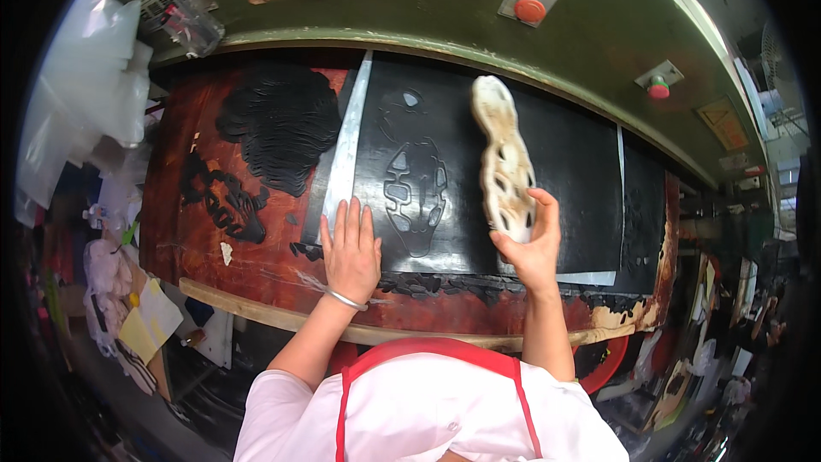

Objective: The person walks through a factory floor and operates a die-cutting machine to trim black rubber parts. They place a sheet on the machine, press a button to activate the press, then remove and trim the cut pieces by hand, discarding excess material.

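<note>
R hand (532,250) grips cutting die (504,158); L hand (351,255) flat on black sheet (445,180).

Dim shop light, glare on black sheet (564,162), strong fisheye bend & dark vignette at edges, bg blurry

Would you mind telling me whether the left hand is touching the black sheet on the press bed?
Touching. The head view shows the left hand lying flat, fingers spread, on the near left edge of the black sheet, with no gap visible beneath the palm.
</note>
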`<action>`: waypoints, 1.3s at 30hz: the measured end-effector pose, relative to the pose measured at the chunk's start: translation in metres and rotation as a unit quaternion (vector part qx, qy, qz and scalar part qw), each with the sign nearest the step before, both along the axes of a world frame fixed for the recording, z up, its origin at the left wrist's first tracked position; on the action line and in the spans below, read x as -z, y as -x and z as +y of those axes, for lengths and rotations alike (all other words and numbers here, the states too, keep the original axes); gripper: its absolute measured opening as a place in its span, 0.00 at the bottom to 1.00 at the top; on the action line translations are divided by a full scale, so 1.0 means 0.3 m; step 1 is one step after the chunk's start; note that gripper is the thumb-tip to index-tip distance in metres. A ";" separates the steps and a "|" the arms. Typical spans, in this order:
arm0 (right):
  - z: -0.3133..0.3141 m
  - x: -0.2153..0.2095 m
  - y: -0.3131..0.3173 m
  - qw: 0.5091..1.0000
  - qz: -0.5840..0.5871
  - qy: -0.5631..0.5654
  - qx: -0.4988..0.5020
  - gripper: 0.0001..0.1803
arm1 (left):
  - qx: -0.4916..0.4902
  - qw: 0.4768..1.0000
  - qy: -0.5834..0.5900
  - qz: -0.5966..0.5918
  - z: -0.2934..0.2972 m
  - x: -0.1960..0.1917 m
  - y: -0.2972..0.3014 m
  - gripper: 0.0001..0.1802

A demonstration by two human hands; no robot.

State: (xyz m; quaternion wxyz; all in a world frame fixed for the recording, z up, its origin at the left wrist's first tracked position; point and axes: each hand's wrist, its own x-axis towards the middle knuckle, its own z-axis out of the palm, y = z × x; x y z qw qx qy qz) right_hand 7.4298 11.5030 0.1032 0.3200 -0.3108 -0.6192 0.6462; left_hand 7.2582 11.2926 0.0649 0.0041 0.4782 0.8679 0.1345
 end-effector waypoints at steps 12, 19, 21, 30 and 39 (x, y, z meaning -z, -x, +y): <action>-0.028 0.141 0.047 0.911 -0.233 -0.339 0.028 0.53 | -0.023 0.998 -0.053 0.036 0.068 -0.024 0.039 0.27; 0.217 -0.017 -0.220 0.915 -0.149 -0.226 0.299 0.40 | -0.004 0.988 -0.156 0.012 -0.069 -0.070 -0.032 0.24; 0.297 -0.163 -0.309 0.877 -0.073 -0.255 0.401 0.39 | -0.008 0.986 -0.162 0.034 -0.154 -0.074 -0.097 0.22; 0.189 -0.185 -0.533 0.720 -0.145 -0.429 0.526 0.49 | 0.046 0.981 -0.183 -0.041 -0.209 0.014 -0.202 0.09; -0.332 -0.110 -0.572 0.922 -0.083 -0.065 0.372 0.41 | 0.074 0.983 -0.166 -0.038 -0.249 -0.014 -0.227 0.05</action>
